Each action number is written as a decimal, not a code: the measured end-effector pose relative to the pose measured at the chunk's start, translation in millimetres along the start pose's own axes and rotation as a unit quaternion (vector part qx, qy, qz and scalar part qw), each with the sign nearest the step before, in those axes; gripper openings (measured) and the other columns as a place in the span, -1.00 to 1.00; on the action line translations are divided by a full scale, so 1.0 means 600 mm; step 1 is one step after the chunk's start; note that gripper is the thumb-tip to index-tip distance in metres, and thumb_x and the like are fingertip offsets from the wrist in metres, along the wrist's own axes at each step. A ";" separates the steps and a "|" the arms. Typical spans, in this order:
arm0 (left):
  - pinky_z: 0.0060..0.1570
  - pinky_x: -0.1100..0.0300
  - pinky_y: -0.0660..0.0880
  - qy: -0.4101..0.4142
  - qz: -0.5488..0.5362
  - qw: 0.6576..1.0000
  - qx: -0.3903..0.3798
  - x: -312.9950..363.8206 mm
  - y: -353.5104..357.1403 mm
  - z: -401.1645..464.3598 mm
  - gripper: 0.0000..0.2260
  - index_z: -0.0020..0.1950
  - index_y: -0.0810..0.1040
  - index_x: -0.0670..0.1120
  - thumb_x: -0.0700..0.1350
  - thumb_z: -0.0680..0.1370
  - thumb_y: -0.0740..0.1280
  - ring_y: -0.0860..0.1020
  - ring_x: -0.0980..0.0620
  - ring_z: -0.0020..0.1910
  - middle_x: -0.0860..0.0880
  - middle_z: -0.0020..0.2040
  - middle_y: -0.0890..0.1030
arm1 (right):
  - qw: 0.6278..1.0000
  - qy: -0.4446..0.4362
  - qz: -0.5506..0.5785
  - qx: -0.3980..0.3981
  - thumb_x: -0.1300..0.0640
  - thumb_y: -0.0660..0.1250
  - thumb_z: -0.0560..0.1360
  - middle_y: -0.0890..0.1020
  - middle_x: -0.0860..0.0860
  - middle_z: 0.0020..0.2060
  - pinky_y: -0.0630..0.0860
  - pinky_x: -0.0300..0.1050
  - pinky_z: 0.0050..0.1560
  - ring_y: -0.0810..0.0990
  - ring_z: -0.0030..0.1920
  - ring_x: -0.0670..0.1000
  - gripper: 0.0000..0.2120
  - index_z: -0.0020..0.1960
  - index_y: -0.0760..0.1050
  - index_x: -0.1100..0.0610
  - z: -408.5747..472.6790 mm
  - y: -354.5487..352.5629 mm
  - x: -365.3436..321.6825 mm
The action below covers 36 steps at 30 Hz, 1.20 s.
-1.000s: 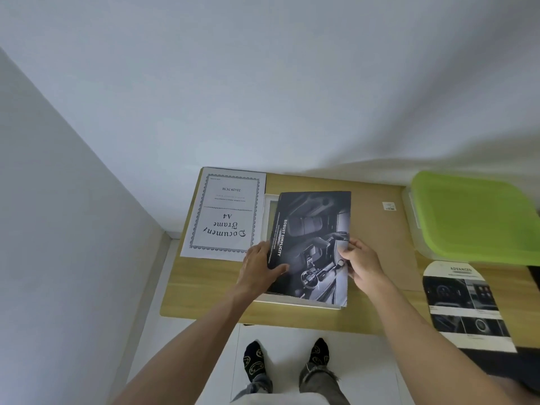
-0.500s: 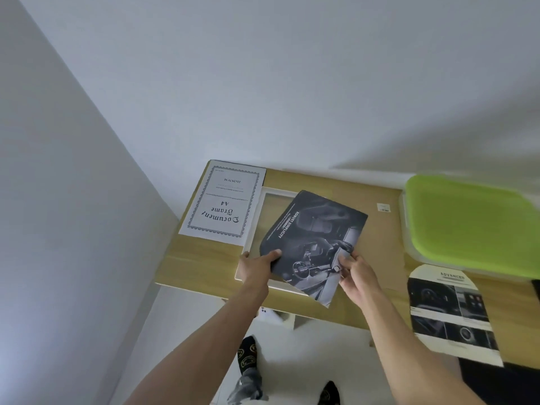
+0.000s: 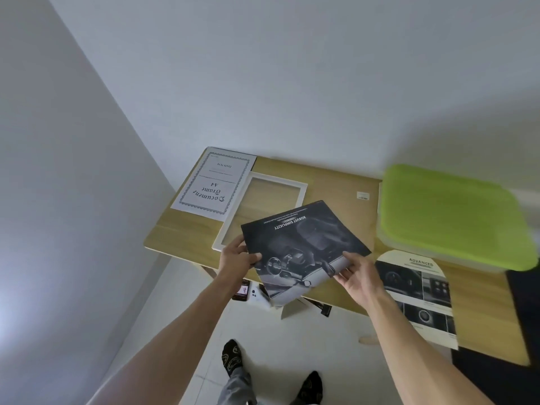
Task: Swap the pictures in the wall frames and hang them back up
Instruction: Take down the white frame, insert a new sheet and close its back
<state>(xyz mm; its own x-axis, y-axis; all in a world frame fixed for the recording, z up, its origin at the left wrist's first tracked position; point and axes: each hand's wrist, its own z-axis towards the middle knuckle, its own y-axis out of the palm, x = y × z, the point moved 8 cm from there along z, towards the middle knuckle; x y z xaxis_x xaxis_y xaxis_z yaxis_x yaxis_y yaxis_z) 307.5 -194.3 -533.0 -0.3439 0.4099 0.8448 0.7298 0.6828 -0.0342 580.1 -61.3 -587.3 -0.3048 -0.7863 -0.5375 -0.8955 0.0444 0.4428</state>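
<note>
Grip on the dark picture (image 3: pixel 304 244): left hand (image 3: pixel 238 257) and right hand (image 3: pixel 355 273) each pinch a near corner, holding it in the air over the worktop (image 3: pixel 336 182).

Swap step in hand; next, I judge, it needs laying aside. Counted: one empty white frame (image 3: pixel 260 210), one certificate sheet (image 3: pixel 213 185), one second printed picture (image 3: pixel 418 293), one green-lidded box (image 3: pixel 450 214).

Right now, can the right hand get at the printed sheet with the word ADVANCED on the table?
Probably yes, but not at once. The ADVANCED sheet lies uncovered on the table, just beside the right hand. That hand is pinching the dark picture with the left hand, so it must let go first.
</note>
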 end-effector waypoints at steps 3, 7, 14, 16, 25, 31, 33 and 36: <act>-0.13 0.00 0.64 -0.009 0.017 0.999 -0.048 0.005 -0.007 0.008 -0.43 0.31 0.52 -0.05 -0.51 0.39 0.37 0.69 -0.12 -0.16 -0.12 -0.04 0.71 | 0.998 -0.032 -0.049 0.022 0.15 0.43 0.49 0.63 0.20 0.13 0.56 0.05 0.11 0.61 0.15 0.18 -0.63 0.27 0.50 0.17 -0.011 -0.038 -0.039; -0.15 0.03 0.64 -0.021 0.050 0.993 -0.102 0.014 0.011 0.008 -0.44 0.28 0.53 -0.04 -0.54 0.40 0.33 0.66 -0.19 -0.04 -0.23 0.07 0.67 | 0.980 -0.045 -0.191 0.019 0.12 0.51 0.41 0.68 0.11 0.11 0.56 0.06 0.08 0.62 0.15 0.14 -0.55 0.27 0.52 0.05 -0.028 -0.082 -0.075; -0.09 -0.06 0.63 -0.014 0.199 0.968 -0.150 -0.021 0.144 -0.011 -0.53 0.26 0.52 -0.09 -0.45 0.42 0.38 0.68 -0.21 -0.11 -0.21 -0.05 0.69 | 0.922 -0.059 -0.376 0.067 0.24 0.55 0.40 0.74 0.03 -0.04 0.61 0.14 0.14 0.71 -0.01 0.11 -0.64 0.13 0.59 0.00 -0.067 -0.222 -0.110; -0.16 -0.03 0.62 -0.004 0.233 0.961 -0.151 -0.042 0.193 -0.018 -0.57 0.25 0.53 -0.13 -0.42 0.43 0.42 0.67 -0.18 -0.22 -0.24 -0.12 0.69 | 0.911 -0.072 -0.392 0.103 0.26 0.56 0.39 0.72 0.04 -0.05 0.59 0.14 0.16 0.70 -0.03 0.10 -0.62 0.16 0.57 0.06 -0.083 -0.270 -0.124; -0.24 0.06 0.63 0.042 0.288 0.940 -0.176 -0.104 0.417 -0.048 -0.55 0.30 0.50 -0.12 -0.38 0.44 0.41 0.67 -0.08 -0.28 -0.16 -0.22 0.68 | 0.839 -0.093 -0.465 0.265 0.16 0.52 0.44 0.60 0.09 0.16 0.49 -0.03 -0.01 0.59 0.05 0.11 -0.48 0.34 0.43 0.10 -0.148 -0.452 -0.217; -0.34 0.19 0.51 0.049 0.311 0.930 -0.188 -0.115 0.508 -0.049 -0.43 0.42 0.41 -0.11 -0.41 0.44 0.37 0.62 -0.01 -0.30 -0.09 -0.21 0.64 | 0.806 -0.104 -0.492 0.312 0.16 0.48 0.47 0.53 0.16 0.30 0.47 0.08 0.21 0.50 0.29 0.24 -0.43 0.42 0.36 0.16 -0.139 -0.511 -0.249; -0.20 0.11 0.57 0.094 0.347 0.914 -0.189 -0.110 0.524 -0.056 -0.40 0.45 0.36 -0.10 -0.36 0.44 0.37 0.61 -0.08 -0.15 -0.12 -0.06 0.62 | 0.797 -0.103 -0.501 0.320 0.11 0.47 0.48 0.53 0.16 0.30 0.48 0.10 0.21 0.51 0.28 0.25 -0.41 0.44 0.34 0.14 -0.134 -0.518 -0.250; 0.05 0.01 0.54 0.216 0.468 0.837 -0.186 -0.109 0.535 -0.079 -0.38 0.48 0.25 -0.05 -0.22 0.47 0.40 0.46 -0.10 0.06 -0.16 0.25 0.41 | 0.719 -0.125 -0.595 0.338 0.00 0.49 0.44 0.48 0.18 0.29 0.52 0.15 0.16 0.50 0.25 0.25 -0.37 0.42 0.32 0.07 -0.133 -0.508 -0.249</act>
<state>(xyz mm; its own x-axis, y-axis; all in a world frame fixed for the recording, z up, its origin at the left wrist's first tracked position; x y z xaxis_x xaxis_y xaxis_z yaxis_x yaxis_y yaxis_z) 592.3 -31.0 -574.1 0.6672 0.3485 0.6584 0.7216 -0.0829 -0.6873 924.6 -6.5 -584.4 0.8335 -0.3845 -0.3968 -0.4979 -0.2116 -0.8410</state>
